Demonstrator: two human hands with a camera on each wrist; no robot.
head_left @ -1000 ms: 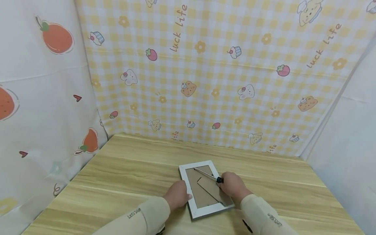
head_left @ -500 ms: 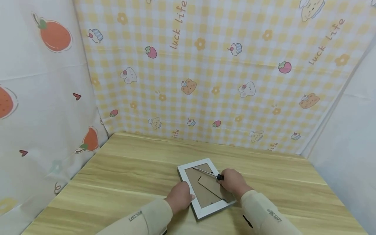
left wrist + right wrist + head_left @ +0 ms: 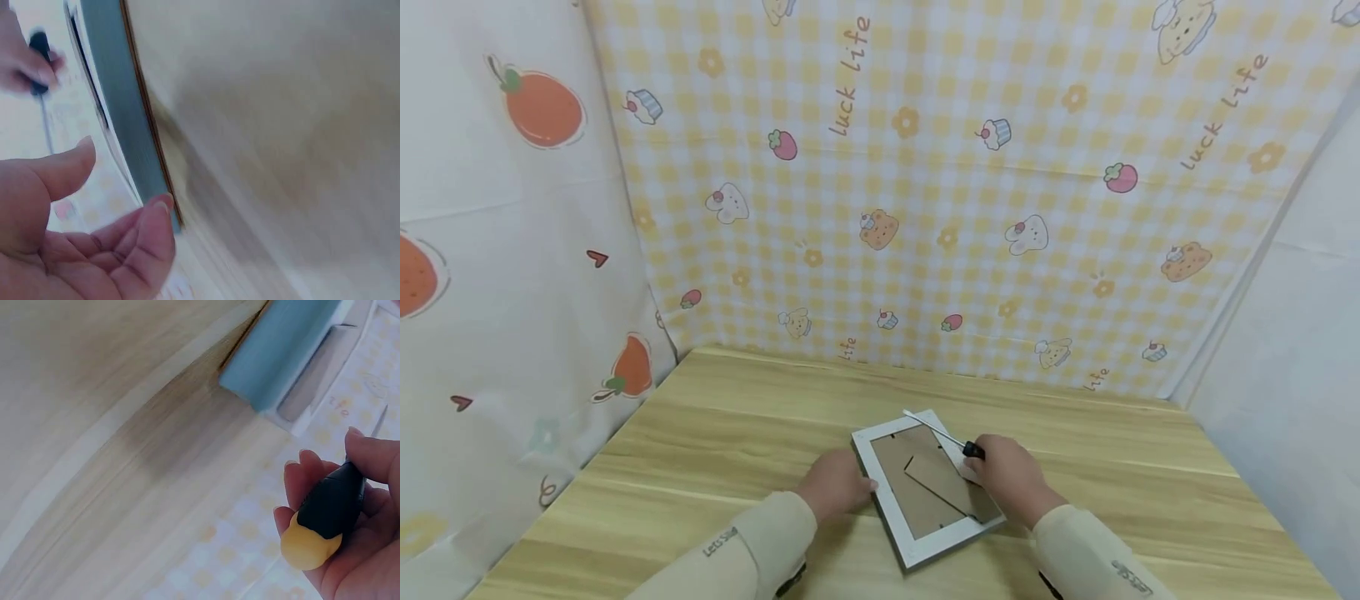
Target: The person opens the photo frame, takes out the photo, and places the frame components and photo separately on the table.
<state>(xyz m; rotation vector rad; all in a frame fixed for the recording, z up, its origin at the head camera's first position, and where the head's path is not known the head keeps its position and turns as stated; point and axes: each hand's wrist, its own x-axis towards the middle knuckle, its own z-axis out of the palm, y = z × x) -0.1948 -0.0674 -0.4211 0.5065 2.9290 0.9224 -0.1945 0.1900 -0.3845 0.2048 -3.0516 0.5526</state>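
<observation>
Screwdriver (image 3: 973, 451) crosses frame (image 3: 921, 500); checked cloth (image 3: 925, 183) hangs behind table (image 3: 760, 417).

- A table (image 3: 737, 433), pale yellow-brown with wood grain, spreads below the right hand (image 3: 1011, 475) and its grip on the screwdriver (image 3: 973, 450), reaching past that grip to the left, to the right and beyond.
- Lighter and darker streaks cross the table on both sides of the grip.
- Left of the grip, between it and the left hand (image 3: 835, 486), a white frame (image 3: 887, 498) rests on the table, brown backing (image 3: 917, 500) upward, set at a slant; whether it sits fully flat cannot be told.
- Soft shadow falls on the wood beside the frame.
</observation>
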